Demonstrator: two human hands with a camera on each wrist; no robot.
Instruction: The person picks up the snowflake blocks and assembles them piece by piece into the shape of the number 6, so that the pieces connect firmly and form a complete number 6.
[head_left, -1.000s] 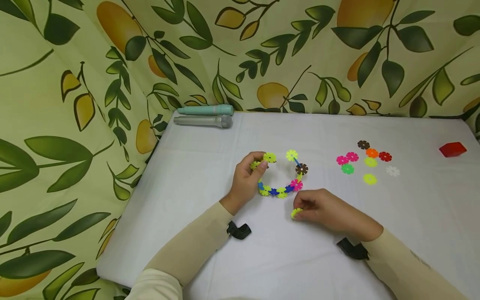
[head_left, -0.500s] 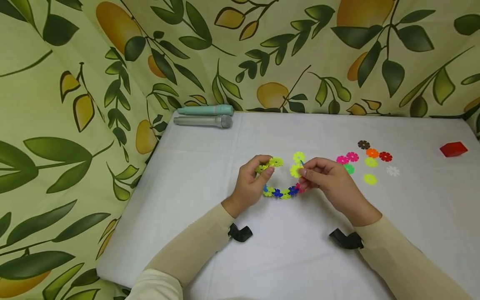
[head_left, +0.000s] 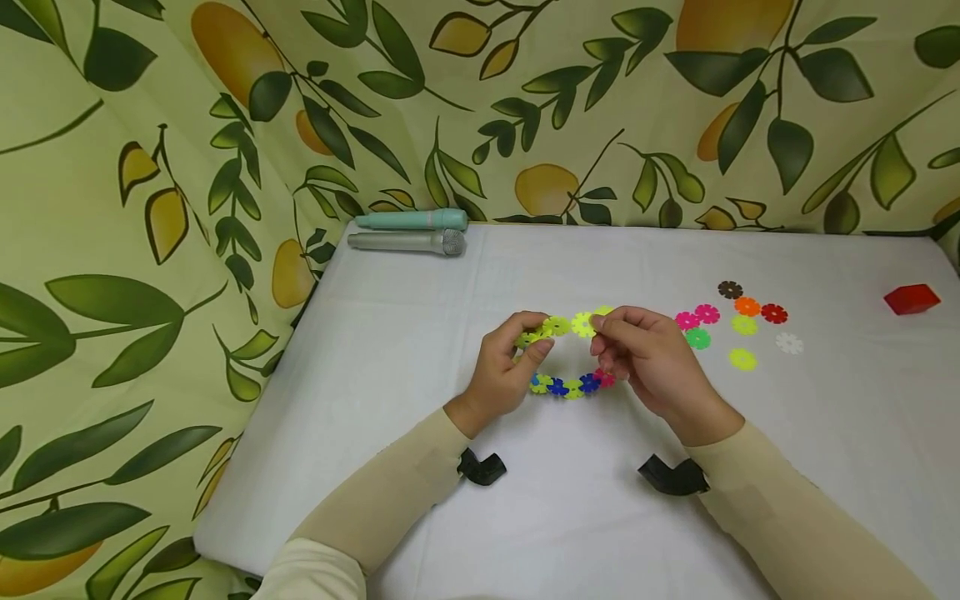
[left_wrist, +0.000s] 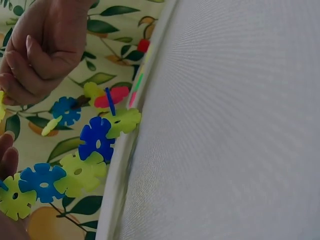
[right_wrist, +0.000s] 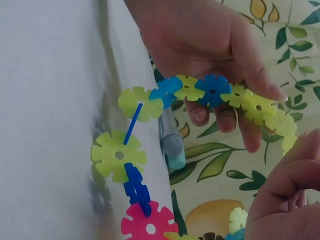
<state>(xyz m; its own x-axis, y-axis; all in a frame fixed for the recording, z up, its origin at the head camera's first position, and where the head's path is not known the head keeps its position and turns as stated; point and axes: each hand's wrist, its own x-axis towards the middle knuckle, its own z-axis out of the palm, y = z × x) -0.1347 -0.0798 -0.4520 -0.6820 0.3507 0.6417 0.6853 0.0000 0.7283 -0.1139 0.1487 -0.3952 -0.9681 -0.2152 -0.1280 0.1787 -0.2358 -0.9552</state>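
A ring-shaped chain of notched flower discs (head_left: 557, 387), mostly yellow and blue with a pink disc (right_wrist: 150, 227), hangs between the two hands. My left hand (head_left: 501, 371) holds one end of it, thumb on the yellow discs (head_left: 557, 326) at the far left of the loop. Across from these, my right hand (head_left: 663, 367) pinches a yellow disc (head_left: 582, 324) between thumb and forefinger, close to the left hand's end. Another yellow disc (head_left: 604, 311) shows just behind the right fingertips. In the right wrist view the chain runs across the left hand's fingers (right_wrist: 224, 120).
Loose flower discs lie to the right: pink (head_left: 707, 314), green (head_left: 698, 338), brown (head_left: 731, 290), orange (head_left: 747, 307), red (head_left: 775, 313), white (head_left: 789, 343) and yellow (head_left: 743, 359). A red block (head_left: 911, 299) sits farther right. Two microphones (head_left: 408, 242) lie at the back left.
My right hand has brought the yellow disc up from the near side to the chain's right end, then leftward towards the left hand. The left hand has shifted slightly right, still holding the chain.
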